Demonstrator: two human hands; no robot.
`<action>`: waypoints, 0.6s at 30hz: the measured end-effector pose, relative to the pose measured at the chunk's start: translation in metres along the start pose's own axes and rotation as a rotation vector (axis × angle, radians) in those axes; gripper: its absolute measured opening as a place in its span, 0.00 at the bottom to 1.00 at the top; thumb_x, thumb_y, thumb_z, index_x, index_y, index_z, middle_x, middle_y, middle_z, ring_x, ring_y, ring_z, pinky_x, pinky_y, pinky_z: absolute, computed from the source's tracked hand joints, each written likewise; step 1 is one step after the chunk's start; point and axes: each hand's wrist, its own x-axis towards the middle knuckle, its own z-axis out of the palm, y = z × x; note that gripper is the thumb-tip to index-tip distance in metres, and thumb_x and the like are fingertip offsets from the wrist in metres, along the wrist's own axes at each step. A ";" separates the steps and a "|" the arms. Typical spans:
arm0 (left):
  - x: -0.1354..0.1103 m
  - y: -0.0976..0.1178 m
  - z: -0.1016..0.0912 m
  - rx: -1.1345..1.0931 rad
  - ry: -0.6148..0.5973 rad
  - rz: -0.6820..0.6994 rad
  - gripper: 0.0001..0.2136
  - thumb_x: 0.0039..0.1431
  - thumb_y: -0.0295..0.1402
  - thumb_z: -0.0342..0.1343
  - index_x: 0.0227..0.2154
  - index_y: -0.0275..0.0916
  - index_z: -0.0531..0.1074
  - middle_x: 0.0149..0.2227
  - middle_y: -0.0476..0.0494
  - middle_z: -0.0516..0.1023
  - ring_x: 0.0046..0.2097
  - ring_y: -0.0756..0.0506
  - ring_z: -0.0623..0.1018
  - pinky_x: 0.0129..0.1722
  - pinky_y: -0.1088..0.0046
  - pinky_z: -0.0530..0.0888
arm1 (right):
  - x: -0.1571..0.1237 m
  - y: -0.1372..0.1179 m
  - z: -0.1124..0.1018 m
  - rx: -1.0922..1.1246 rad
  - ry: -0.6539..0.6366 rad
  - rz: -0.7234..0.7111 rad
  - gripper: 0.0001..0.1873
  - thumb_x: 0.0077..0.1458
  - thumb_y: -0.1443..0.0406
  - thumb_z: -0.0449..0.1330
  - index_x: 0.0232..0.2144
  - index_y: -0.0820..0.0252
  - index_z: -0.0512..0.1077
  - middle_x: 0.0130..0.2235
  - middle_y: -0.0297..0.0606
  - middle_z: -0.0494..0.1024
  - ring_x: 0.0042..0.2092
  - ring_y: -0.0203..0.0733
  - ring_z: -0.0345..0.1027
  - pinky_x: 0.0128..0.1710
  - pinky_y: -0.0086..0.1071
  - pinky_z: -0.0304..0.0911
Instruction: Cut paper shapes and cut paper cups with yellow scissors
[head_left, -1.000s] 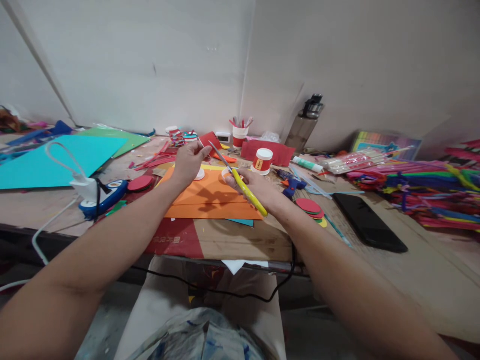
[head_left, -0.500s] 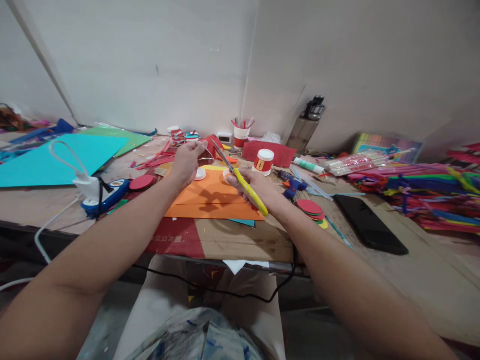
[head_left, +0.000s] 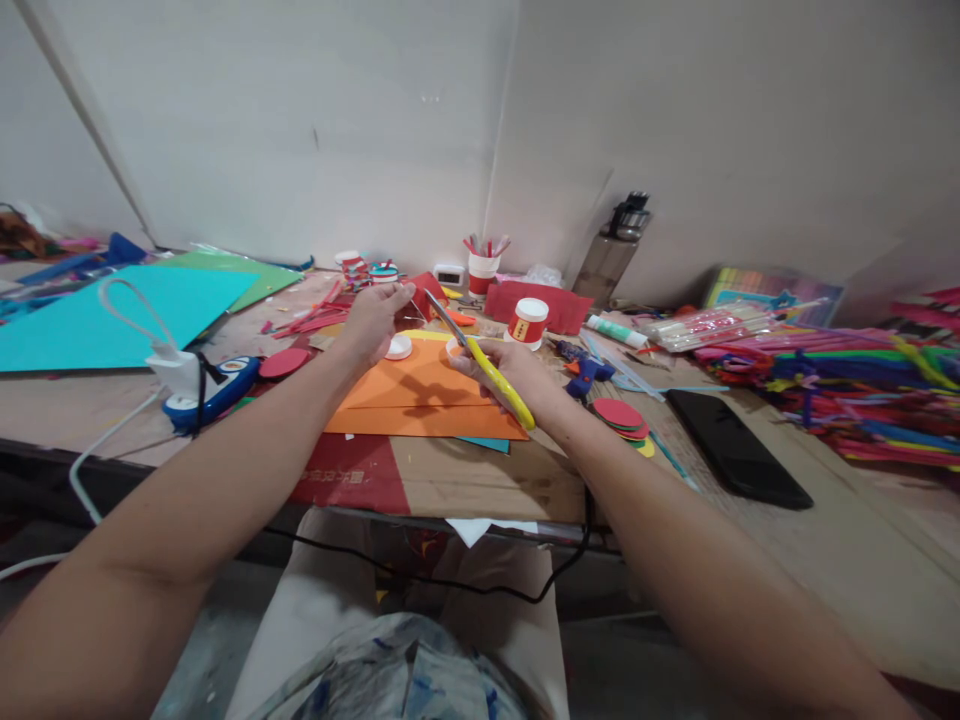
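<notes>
Yellow-handled scissors [head_left: 501, 385] are gripped in my right hand [head_left: 536, 378], their metal blades pointing up and to the left. My left hand [head_left: 375, 318] pinches a small piece of red paper [head_left: 426, 288] close to the blade tips. Whether the blades touch that paper, I cannot tell. Beneath both hands lie orange sheets [head_left: 427, 400]. On them sit a white round lid [head_left: 399, 347] and a second white round piece, partly hidden by my right hand. A red and white tub [head_left: 528, 322] stands just beyond my right hand.
A blue glue gun [head_left: 589, 372], paper discs [head_left: 621, 416] and a black phone [head_left: 739, 450] lie to the right. A power strip [head_left: 217, 392] with a white plug is at left. A bottle [head_left: 609, 255] and a cup of sticks [head_left: 484, 272] stand near the wall.
The red paper has turned in my left hand and shows a narrower face. Both hands stay almost in place, with the scissors still beside the paper.
</notes>
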 end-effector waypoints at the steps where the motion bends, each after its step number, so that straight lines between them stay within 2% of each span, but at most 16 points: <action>1: 0.000 0.000 0.000 -0.006 -0.001 -0.006 0.13 0.52 0.38 0.62 0.23 0.35 0.68 0.23 0.46 0.74 0.27 0.50 0.76 0.32 0.72 0.75 | 0.000 0.000 0.001 0.008 0.001 0.004 0.28 0.52 0.45 0.58 0.47 0.56 0.73 0.20 0.28 0.65 0.18 0.30 0.57 0.17 0.25 0.55; 9: -0.001 0.001 -0.001 -0.010 0.002 -0.022 0.13 0.51 0.39 0.62 0.23 0.35 0.68 0.24 0.46 0.75 0.28 0.49 0.77 0.34 0.70 0.75 | 0.001 0.000 0.000 -0.020 -0.029 0.007 0.29 0.53 0.44 0.57 0.48 0.56 0.72 0.20 0.28 0.64 0.18 0.32 0.58 0.18 0.27 0.55; 18: -0.001 0.003 -0.003 -0.001 -0.017 -0.024 0.12 0.51 0.38 0.62 0.24 0.35 0.69 0.25 0.45 0.76 0.30 0.48 0.78 0.31 0.73 0.74 | 0.003 0.000 0.001 -0.195 0.054 -0.117 0.29 0.53 0.42 0.54 0.38 0.61 0.75 0.24 0.32 0.68 0.25 0.34 0.59 0.26 0.28 0.54</action>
